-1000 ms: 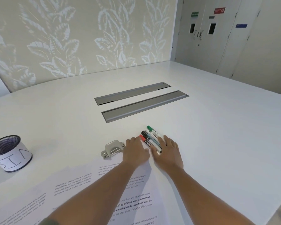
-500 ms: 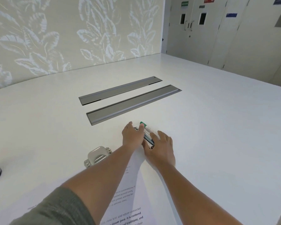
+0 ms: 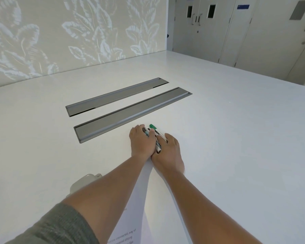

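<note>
Down at 8 o'clock from the hands, half hidden behind the left forearm, a pale stapler (image 3: 85, 179) on the white table (image 3: 236, 138). Up at 11 o'clock, two grey cable flaps (image 3: 130, 110) set flush in the top. Toward 6 o'clock, under and between the forearms, a printed sheet (image 3: 127, 228). Then the left hand (image 3: 140, 141), curled over the 9 o'clock side of a bundle of markers (image 3: 157, 138), fingertips wrapped round the far ends. Poking out at 12 o'clock, past both sets of fingers, a green cap (image 3: 153, 126). Pressed in from 3 o'clock, the right hand (image 3: 168, 150), fingers folded over the barrels, touching the left at the heel of the palm. Judged as the gathering step: loose pens squeezed into one bunch, low at the table top, hard to tell whether resting on it or just raised. Next, probably: close one hand round the whole bunch, keep the ends level to avoid dropping any, lift clear.
</note>
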Tool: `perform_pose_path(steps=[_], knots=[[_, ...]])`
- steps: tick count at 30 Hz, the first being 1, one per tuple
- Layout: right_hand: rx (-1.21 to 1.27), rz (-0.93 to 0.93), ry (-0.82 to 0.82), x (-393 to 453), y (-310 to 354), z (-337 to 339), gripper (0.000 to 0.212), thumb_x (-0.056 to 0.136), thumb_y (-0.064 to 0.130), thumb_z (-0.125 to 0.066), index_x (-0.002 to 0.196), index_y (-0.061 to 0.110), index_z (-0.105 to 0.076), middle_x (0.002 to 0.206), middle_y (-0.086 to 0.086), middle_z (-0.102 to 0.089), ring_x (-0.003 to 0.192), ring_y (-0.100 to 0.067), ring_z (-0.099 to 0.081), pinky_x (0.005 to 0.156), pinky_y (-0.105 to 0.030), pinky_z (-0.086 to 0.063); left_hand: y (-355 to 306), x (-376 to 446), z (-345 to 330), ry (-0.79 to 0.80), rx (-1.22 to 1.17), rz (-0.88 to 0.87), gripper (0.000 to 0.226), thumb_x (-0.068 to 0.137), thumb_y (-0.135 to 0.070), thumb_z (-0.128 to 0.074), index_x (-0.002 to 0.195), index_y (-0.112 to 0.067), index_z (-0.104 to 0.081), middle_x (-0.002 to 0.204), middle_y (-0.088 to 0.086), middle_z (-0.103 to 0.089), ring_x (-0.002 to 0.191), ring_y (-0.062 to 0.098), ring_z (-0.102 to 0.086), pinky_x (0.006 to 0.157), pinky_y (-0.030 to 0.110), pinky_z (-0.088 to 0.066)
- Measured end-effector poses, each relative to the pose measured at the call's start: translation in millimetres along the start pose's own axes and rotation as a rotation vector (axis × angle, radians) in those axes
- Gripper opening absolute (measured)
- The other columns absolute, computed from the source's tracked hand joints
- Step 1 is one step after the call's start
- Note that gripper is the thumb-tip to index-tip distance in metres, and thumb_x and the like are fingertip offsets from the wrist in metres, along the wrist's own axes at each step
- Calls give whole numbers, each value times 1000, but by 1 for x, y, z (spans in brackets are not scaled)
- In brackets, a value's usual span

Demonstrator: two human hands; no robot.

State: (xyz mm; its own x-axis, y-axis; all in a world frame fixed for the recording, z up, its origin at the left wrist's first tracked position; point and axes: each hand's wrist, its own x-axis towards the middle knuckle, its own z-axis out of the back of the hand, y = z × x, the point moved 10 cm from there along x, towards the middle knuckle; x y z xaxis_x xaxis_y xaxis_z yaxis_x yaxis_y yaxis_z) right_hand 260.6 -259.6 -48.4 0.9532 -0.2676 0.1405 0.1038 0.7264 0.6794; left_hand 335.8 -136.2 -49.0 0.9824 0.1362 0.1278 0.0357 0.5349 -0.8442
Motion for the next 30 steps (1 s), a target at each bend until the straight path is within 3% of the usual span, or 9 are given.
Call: perform_pose_path(steps=[6,13,21,30], knots=[[-18,-16,16,31,-6,-7,51,89,34,-47,139,41,-45,154,11,-31,143,-12,-21,102,-40,-41,0,28,-7,-40,-24,-21,42,97,-32,-49,134,-13,-52,138,4,-50,137,19,-34,115,32,-28],[-147,49,-100,50,2,1,44,91,43,-46,133,33,-56,146,4,-46,130,-20,-42,109,-33,-33,4,44,-6,-90,-43,4,40,95,-37,-47,130,-21,-57,136,-2,-55,133,15,-42,109,32,-37],[-36,-7,-149,51,-6,2,43,93,50,-44,129,33,-60,142,7,-50,128,-18,-44,105,-36,-39,6,41,0,-172,-24,-17,35,97,-33,-43,124,-19,-61,130,-1,-59,130,18,-44,109,36,-41],[42,-20,-206,52,-12,6,40,92,46,-45,124,30,-62,137,7,-55,128,-15,-43,100,-36,-45,10,37,9,-228,-148,19,36,95,-37,-40,117,-22,-63,120,-3,-64,117,19,-57,97,42,-51]])
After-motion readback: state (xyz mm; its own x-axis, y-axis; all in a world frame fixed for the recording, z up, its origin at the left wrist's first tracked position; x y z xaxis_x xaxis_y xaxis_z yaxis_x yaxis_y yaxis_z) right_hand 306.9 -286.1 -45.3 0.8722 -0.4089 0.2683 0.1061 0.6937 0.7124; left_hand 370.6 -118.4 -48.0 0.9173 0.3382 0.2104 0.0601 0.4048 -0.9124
